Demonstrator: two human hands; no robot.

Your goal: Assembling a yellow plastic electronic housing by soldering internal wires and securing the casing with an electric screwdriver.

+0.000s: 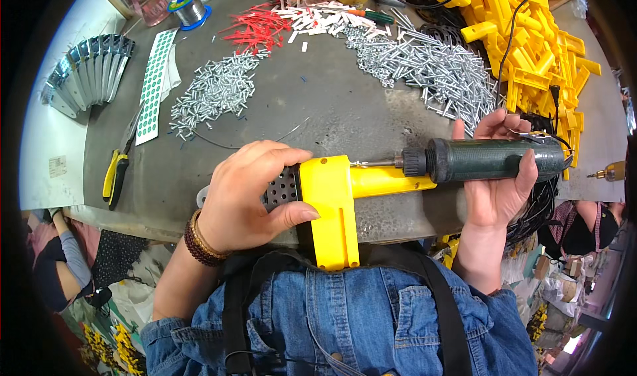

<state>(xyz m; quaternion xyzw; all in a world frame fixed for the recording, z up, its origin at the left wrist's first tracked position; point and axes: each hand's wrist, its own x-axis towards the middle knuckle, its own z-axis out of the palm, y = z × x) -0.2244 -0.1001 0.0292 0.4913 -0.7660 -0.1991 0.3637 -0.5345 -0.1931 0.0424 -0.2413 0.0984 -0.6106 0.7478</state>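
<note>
My left hand (242,197) is wrapped round a yellow plastic tool housing (332,210), its thumb and fingers at the end with a perforated dark metal part (283,189). A yellow handle-like arm sticks out of the housing to the right. In my right hand (491,200) lies a dark green electric screwdriver (488,159), held level with fingers behind it and the thumb in front. Its thin bit (375,163) points left and reaches the housing's right side, just above the yellow arm. Whether a screw sits at the tip is too small to tell.
Beyond my hands lie piles of short screws (215,94), red ties (259,29), white pieces (325,17), nuts (371,54) and long screws (444,77). Yellow plastic parts (531,51) heap at the right. Pliers (117,170), a sticker sheet (156,87) and solder wire (190,7) are left.
</note>
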